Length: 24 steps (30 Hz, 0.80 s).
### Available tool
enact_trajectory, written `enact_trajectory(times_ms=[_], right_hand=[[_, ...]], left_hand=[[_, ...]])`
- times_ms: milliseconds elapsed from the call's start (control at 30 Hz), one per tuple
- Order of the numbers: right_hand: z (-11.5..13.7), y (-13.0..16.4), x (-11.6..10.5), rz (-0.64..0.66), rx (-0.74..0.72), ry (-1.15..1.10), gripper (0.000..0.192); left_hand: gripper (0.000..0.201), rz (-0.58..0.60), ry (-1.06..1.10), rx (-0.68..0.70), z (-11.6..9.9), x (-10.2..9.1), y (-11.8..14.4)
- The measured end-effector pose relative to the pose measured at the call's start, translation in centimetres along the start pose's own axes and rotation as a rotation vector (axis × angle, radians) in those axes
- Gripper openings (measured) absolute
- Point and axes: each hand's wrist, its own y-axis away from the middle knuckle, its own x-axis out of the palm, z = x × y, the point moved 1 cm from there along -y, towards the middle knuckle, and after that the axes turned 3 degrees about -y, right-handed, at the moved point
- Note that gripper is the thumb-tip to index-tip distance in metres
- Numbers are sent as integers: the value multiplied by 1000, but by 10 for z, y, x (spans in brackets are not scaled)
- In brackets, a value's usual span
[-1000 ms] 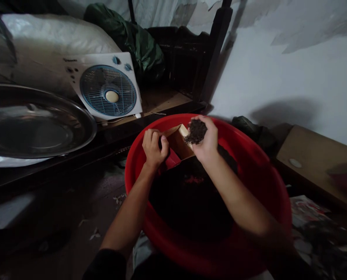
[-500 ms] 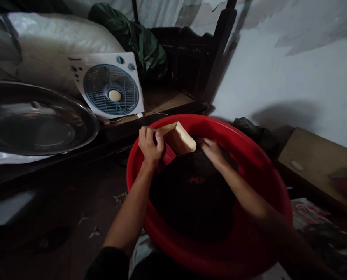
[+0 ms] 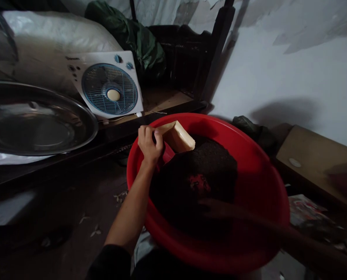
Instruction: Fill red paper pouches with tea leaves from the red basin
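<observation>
A large red plastic basin [image 3: 258, 186] holds dark, loose stuff like soil or small grains [image 3: 217, 159], and a bit of its red bottom shows through in the middle. At the basin's left side my left hand [image 3: 150, 144] is closed on the edge of an open-topped, pale tan box-like container [image 3: 181, 138], which is tilted toward the dark stuff. A red piece beside that hand is partly hidden. My right hand [image 3: 216, 208] lies low in shadow over the near part of the dark stuff; its fingers are too dark and blurred to make out.
On a ledge at the left stand a white box fan [image 3: 112, 87] and a wide metal basin [image 3: 33, 120]. Behind them lie a big plastic-wrapped bundle [image 3: 65, 33] and green cloth [image 3: 132, 39]. A tan board [image 3: 316, 155] leans at the right by the white wall.
My right hand has moved from beside the tan container toward me, into the near, shadowed part of the basin. More bare red bottom shows. My left hand keeps its hold.
</observation>
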Motion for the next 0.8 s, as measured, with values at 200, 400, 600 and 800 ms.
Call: enact_trajectory(times_ms=[200,400,600,800], right_hand=[[61,3,-45,-431,-42,-375,36],[128,-1,-105,-1056,-429,-1068,30],[175,-44,-142,-1131,-728,-1292,13],[197,-64,-143,-1045,-703,-1043,17]], left_hand=[[19,20,51,74,-5,0,3],[14,113,111,228,-15,5,11],[12,101,124,301,-17,7,13],[12,101,130,255,-14,7,13]])
